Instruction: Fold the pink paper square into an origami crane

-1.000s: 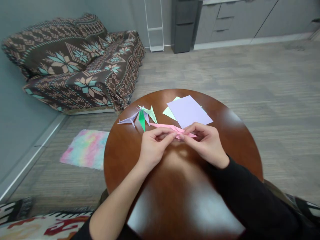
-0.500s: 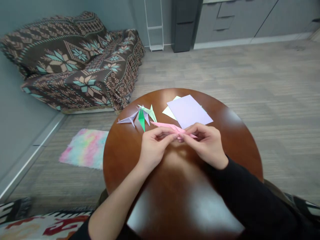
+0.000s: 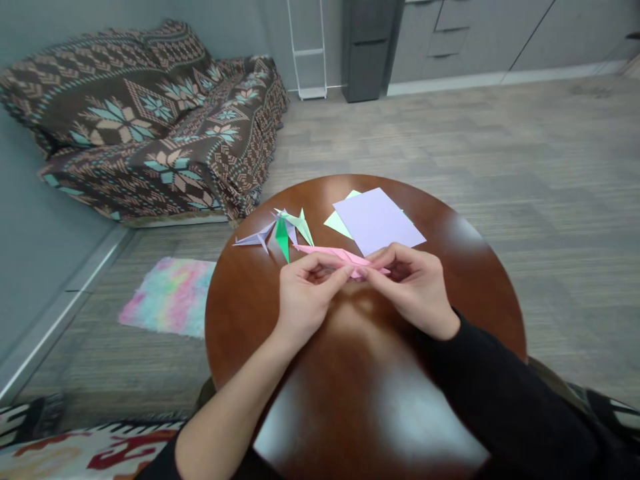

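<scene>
A long, pointed piece of folded pink paper (image 3: 336, 252) is pinched between my two hands above the table. My left hand (image 3: 311, 293) grips it near the middle with thumb and fingers. From the other side my right hand (image 3: 413, 283) closes on it, the thumbs almost meeting. One narrow tip sticks out past my left fingers; a shorter point shows under my right fingers. Beyond my left hand lie several folded paper figures: a dark green one (image 3: 282, 237), a light green one (image 3: 302, 227) and a lilac one (image 3: 255, 237). The overlap hides parts of them.
Square lilac paper (image 3: 380, 220) rests on light green paper (image 3: 337, 225) just past my right hand. All of it is on a round brown table (image 3: 475, 300). Beyond stand a patterned sofa (image 3: 170, 133) at left and a dark cabinet (image 3: 365, 60). A fluffy rug (image 3: 167, 297) lies on the floor.
Both hands keep their pinch on the folded pink paper. Its long tip has shifted slightly to the left. The other papers stay put, while the view has moved a little.
</scene>
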